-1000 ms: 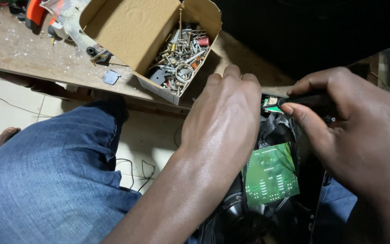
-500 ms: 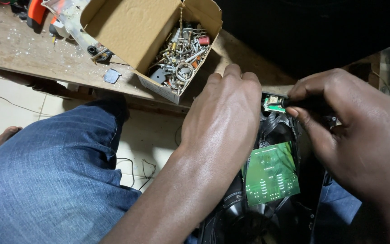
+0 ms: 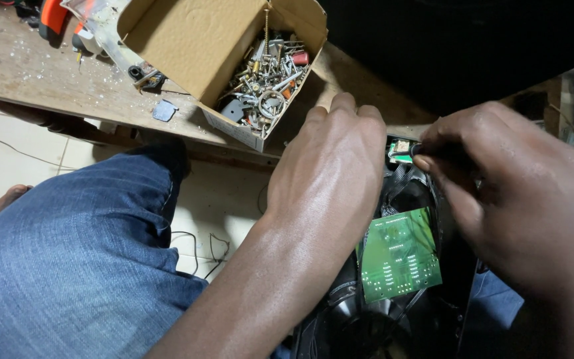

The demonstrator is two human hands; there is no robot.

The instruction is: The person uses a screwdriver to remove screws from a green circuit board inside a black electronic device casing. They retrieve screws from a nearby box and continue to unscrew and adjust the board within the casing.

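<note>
A black device [image 3: 400, 312] with its casing open lies on my lap, a green circuit board [image 3: 398, 254] sticking up from it. My left hand [image 3: 327, 173] grips the device's far left edge, palm down, fingers curled over it. My right hand [image 3: 513, 186] pinches a thin dark tool [image 3: 433, 151], its tip against a small green part [image 3: 400, 150] at the device's far end. What the tool is exactly cannot be told.
A cardboard box [image 3: 187, 46] of several screws and metal bits [image 3: 267, 80] sits on a scratched wooden bench [image 3: 34, 73]. An orange-handled tool [image 3: 53, 13] lies at the bench's far left. My jeans-clad leg [image 3: 68, 259] fills the lower left, over tiled floor with loose wires [image 3: 200, 249].
My right hand has shifted slightly left, bringing its fingertips and the tool closer to the small green part. The left hand has stayed in place.
</note>
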